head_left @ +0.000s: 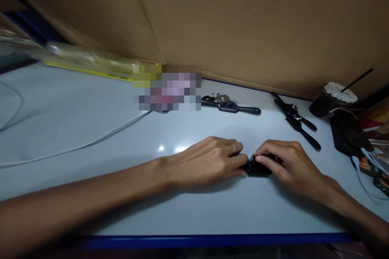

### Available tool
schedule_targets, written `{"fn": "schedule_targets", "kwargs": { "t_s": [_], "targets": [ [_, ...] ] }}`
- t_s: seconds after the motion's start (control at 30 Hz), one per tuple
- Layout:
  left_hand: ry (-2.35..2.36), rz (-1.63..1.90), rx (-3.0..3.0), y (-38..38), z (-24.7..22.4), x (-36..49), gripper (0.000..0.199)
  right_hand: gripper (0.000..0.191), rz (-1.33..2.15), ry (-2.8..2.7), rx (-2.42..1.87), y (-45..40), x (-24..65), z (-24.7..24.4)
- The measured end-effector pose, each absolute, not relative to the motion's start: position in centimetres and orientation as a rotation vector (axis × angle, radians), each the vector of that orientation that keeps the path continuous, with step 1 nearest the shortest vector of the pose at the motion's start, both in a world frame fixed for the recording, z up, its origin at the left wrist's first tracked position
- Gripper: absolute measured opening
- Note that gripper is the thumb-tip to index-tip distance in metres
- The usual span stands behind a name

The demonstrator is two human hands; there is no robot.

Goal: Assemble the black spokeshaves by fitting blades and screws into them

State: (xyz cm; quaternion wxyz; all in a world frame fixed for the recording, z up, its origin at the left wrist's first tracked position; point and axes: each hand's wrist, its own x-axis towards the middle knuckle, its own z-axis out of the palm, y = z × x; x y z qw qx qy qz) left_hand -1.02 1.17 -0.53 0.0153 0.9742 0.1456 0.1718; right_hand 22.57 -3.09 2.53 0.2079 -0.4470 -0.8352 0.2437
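A black spokeshave [259, 169] is low over the white tabletop between my two hands, its ends largely covered by my fingers. My left hand [217, 160], with a ring on one finger, is closed round its left end. From the other side, my right hand [285, 162] pinches the upper part of its body with thumb and forefinger. What lies beneath the right palm is hidden. Further back lies another black spokeshave [229, 106] with a silver screw. To its right, two more spokeshaves [293, 119] rest crosswise against each other.
A lidded cup [332, 99] with a black straw stands at the back right, near a black box-like object [346, 133] and cables. A white cable [100, 139] crosses the left side to a blurred-out patch. Cardboard [258, 24] walls the back; the table's front edge [212, 241] is blue.
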Motion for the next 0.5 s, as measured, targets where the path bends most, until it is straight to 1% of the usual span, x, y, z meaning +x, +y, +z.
{"fn": "schedule_targets", "kwargs": {
  "t_s": [0.23, 0.37, 0.5],
  "targets": [
    [0.525, 0.426, 2.936, 1.07, -0.36, -0.84, 0.020, 0.018, 0.699, -2.234, -1.421, -2.80, 22.25, 2.35],
    [0.545, 0.404, 2.922, 0.99, -0.44, -0.71, 0.019, 0.015, 0.778, -2.200, -1.399, -2.47, 22.15, 2.27],
    [0.580, 0.388, 2.919, 0.95, -0.54, -0.70, 0.017, 0.018, 0.848, -2.195, -1.360, -2.25, 22.19, 2.17]
  ]
}}
